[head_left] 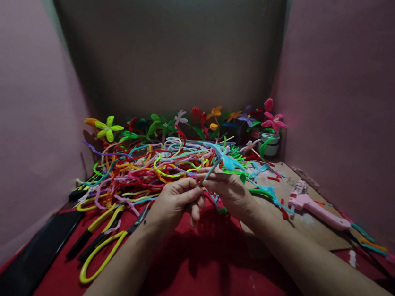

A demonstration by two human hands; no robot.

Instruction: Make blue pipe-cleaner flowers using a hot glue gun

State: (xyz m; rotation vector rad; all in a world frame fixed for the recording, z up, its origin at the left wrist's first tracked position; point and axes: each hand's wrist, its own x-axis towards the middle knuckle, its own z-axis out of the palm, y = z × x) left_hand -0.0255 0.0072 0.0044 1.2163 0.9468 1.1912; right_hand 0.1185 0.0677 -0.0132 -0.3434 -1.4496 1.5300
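Note:
My left hand and my right hand meet over the red cloth, both with fingers pinched together. Between them rises a thin stem topped by a light-blue pipe-cleaner flower. The right hand pinches the stem just under the petals. The left hand's fingers close on the stem's lower part, which is hidden. Right behind the hands lies a big tangled heap of coloured pipe cleaners.
Finished pipe-cleaner flowers stand along the back wall, with a pink one in a small pot. A pink glue gun lies on a board at right. Yellow-handled scissors and dark tools lie at left. Pink walls close in both sides.

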